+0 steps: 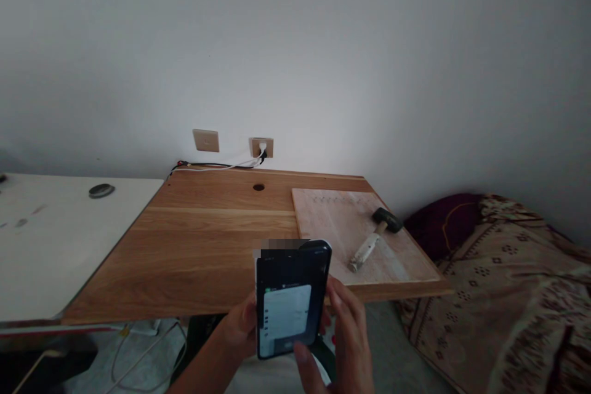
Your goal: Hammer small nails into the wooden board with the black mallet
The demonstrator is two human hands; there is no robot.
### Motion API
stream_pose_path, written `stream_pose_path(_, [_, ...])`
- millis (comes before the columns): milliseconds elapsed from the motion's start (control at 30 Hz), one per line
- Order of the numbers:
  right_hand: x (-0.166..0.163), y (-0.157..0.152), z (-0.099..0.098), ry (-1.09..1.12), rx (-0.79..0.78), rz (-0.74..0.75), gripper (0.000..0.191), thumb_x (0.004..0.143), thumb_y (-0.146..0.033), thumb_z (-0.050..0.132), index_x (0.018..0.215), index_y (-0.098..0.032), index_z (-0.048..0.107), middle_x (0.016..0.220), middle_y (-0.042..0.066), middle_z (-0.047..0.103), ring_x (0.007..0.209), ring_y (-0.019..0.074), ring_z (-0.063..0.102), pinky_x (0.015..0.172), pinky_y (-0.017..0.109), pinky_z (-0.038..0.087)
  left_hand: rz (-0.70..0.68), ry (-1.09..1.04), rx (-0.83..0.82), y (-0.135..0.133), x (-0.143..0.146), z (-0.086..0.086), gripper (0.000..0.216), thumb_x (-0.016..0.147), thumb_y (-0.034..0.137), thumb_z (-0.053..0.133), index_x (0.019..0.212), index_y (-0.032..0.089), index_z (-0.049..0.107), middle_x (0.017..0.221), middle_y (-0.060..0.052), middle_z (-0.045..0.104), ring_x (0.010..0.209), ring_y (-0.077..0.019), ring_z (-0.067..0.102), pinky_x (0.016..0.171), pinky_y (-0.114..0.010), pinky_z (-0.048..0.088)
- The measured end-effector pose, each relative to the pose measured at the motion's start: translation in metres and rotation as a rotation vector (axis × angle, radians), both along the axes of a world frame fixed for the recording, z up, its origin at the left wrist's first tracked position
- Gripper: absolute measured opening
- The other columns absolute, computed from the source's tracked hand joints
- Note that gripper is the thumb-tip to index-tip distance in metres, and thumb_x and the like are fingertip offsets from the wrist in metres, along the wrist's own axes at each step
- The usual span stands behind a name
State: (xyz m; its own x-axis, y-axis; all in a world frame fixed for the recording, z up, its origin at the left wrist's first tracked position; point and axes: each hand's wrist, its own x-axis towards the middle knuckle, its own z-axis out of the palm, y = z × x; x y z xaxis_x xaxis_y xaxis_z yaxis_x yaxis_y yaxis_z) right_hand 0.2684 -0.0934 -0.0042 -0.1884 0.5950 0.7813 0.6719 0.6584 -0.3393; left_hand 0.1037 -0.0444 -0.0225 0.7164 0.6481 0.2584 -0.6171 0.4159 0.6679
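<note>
A dark phone with a lit screen stands upright in front of me, below the front edge of the wooden desk. My left hand grips its left side from behind. My right hand curls round the phone's right edge, thumb at the lower corner of the screen. On the desk's right part lies a pale wooden board with a hammer on it, black head away from me, light handle toward me. Both hands are well short of the hammer.
A white table adjoins the desk on the left, with a small round dark object on it. Wall sockets with a white plug and cables sit behind the desk. A patterned blanket covers a bed at right. Cables lie on the floor below.
</note>
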Motion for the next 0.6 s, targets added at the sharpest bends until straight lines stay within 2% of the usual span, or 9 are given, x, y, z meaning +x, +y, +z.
stream_pose_path(167, [-0.005, -0.004, -0.002, 0.103, -0.040, -0.040, 0.067, 0.101, -0.026, 0.051, 0.163, -0.021, 0.025, 0.143, 0.018, 0.052, 0.134, 0.0305, 0.055, 0.094, 0.044, 0.061, -0.030, -0.054, 0.033, 0.000, 0.001, -0.006, 0.100, 0.070, 0.088, 0.064, 0.138, 0.015, 0.064, 0.138, -0.020, 0.064, 0.137, -0.0445, 0.050, 0.116, -0.060, 0.037])
stream_pose_path(267, [-0.010, -0.007, -0.004, 0.188, -0.098, -0.096, 0.060, 0.105, -0.033, 0.047, 0.161, -0.021, 0.029, 0.140, 0.018, 0.055, 0.130, 0.0318, 0.057, 0.096, 0.048, 0.059, -0.064, -0.087, 0.042, 0.001, 0.001, -0.002, 0.097, 0.074, 0.085, 0.064, 0.139, 0.013, 0.063, 0.140, -0.022, 0.062, 0.138, -0.0440, 0.050, 0.116, -0.061, 0.036])
stream_pose_path(467, [-0.010, -0.012, -0.005, 0.178, -0.150, -0.127, 0.059, 0.107, -0.042, 0.044, 0.160, -0.020, 0.031, 0.140, 0.017, 0.054, 0.130, 0.0322, 0.055, 0.098, 0.047, 0.057, -0.067, -0.078, 0.042, 0.002, 0.002, 0.005, 0.093, 0.075, 0.083, 0.066, 0.137, 0.013, 0.065, 0.137, -0.022, 0.064, 0.137, -0.0442, 0.051, 0.115, -0.062, 0.037])
stream_pose_path(600, [-0.011, -0.011, -0.005, 0.186, -0.137, -0.100, 0.060, 0.105, -0.037, 0.046, 0.161, -0.020, 0.029, 0.141, 0.017, 0.053, 0.131, 0.0308, 0.054, 0.100, 0.045, 0.056, -0.042, -0.055, 0.030, 0.002, 0.002, 0.004, 0.098, 0.071, 0.085, 0.067, 0.139, 0.013, 0.063, 0.134, -0.022, 0.066, 0.136, -0.0445, 0.051, 0.114, -0.063, 0.037])
